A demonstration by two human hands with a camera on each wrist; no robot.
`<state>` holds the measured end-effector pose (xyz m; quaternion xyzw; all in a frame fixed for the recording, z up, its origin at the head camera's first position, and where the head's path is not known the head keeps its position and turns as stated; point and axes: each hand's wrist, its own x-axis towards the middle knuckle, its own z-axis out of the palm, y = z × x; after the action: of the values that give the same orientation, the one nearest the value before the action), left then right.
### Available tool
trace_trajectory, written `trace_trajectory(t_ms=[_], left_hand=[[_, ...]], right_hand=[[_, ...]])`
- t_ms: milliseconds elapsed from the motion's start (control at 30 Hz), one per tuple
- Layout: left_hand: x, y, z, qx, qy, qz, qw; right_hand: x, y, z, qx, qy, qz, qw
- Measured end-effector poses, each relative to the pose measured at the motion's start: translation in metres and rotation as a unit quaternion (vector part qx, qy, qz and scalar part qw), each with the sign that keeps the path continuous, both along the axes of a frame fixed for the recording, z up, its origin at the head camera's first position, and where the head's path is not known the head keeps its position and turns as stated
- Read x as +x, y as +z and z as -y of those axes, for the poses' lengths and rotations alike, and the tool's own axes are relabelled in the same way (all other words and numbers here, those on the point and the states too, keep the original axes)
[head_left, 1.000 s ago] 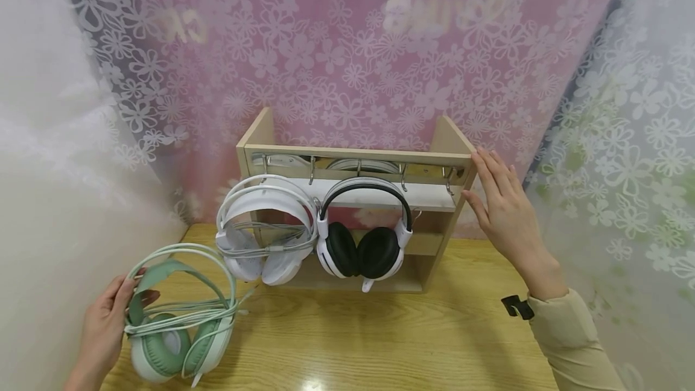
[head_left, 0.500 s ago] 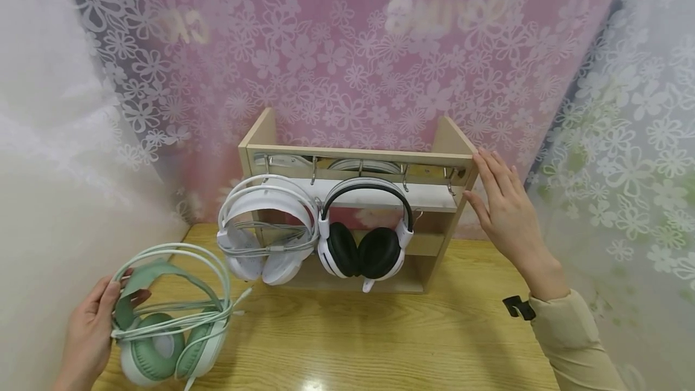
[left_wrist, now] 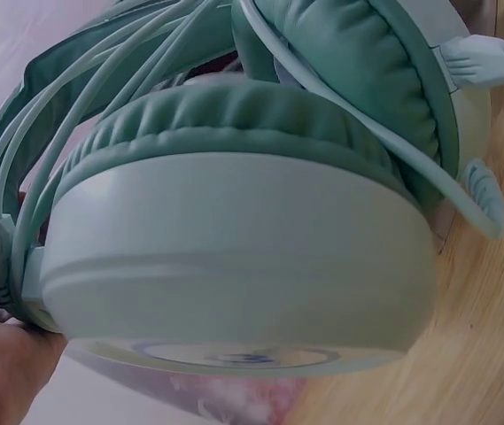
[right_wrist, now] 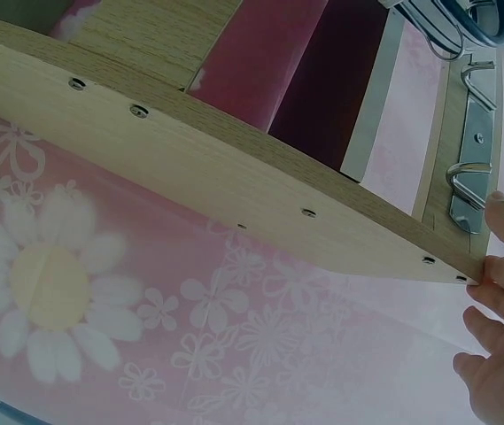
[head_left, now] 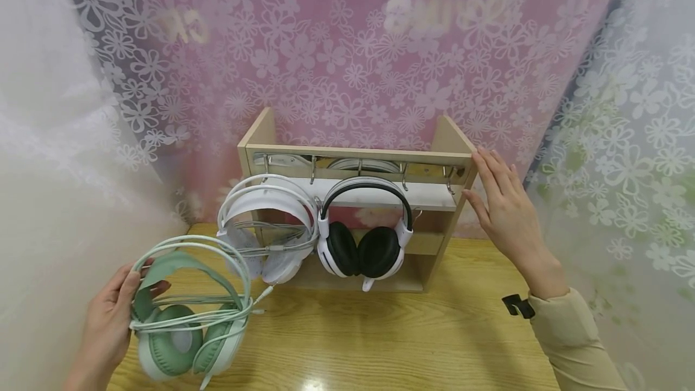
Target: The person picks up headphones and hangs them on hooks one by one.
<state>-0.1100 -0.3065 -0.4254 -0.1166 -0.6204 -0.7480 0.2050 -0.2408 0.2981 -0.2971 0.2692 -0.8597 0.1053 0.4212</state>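
A mint-green headset (head_left: 187,312) with its cable wound round it is held at the table's front left; my left hand (head_left: 111,318) grips its padded headband. In the left wrist view its ear cup (left_wrist: 234,266) fills the frame. My right hand (head_left: 502,207) rests flat, fingers straight, against the right side panel of a wooden rack (head_left: 358,152), thumb at the front edge; the right wrist view shows the panel (right_wrist: 216,168) and the fingertips (right_wrist: 500,292) at its corner. On the rack's hooks hang a white headset (head_left: 266,228) and a white-and-black headset (head_left: 365,228).
The rack stands at the back of a wooden table (head_left: 380,343). Metal hooks (right_wrist: 469,177) line its top rail; the right-hand ones are bare. Flowered curtains (head_left: 347,47) close in behind and on both sides.
My left hand has lifted the green headset and brought it right, toward the rack; half a second ago it was lower and further left. The right hand has stayed on the rack.
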Motion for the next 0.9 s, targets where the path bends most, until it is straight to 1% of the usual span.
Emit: trace_trajectory(t_ms=[67, 267, 533, 633, 733, 900], left_hand=[[-0.001, 0.003, -0.006, 0.002, -0.005, 0.001, 1.0000], [-0.002, 0.012, -0.023, -0.001, -0.001, 0.012, 0.9999], [-0.008, 0.021, -0.048, -0.005, -0.004, 0.012, 0.9999], [-0.010, 0.024, -0.057, -0.005, -0.015, 0.018, 0.9997], [-0.013, 0.026, -0.066, -0.004, -0.026, 0.014, 0.9996], [-0.018, 0.031, -0.081, -0.009, -0.027, 0.011, 0.9995]], right_hand=[[0.000, 0.000, 0.000, 0.000, 0.001, 0.001, 1.000], [0.001, 0.001, 0.000, 0.000, -0.001, 0.005, 1.000], [0.001, 0.001, 0.000, 0.000, -0.003, 0.006, 1.000], [0.001, 0.001, 0.000, 0.001, -0.005, 0.007, 1.000], [0.002, 0.001, 0.000, 0.001, -0.005, 0.007, 1.000], [0.001, 0.001, 0.000, 0.000, -0.005, 0.005, 1.000]])
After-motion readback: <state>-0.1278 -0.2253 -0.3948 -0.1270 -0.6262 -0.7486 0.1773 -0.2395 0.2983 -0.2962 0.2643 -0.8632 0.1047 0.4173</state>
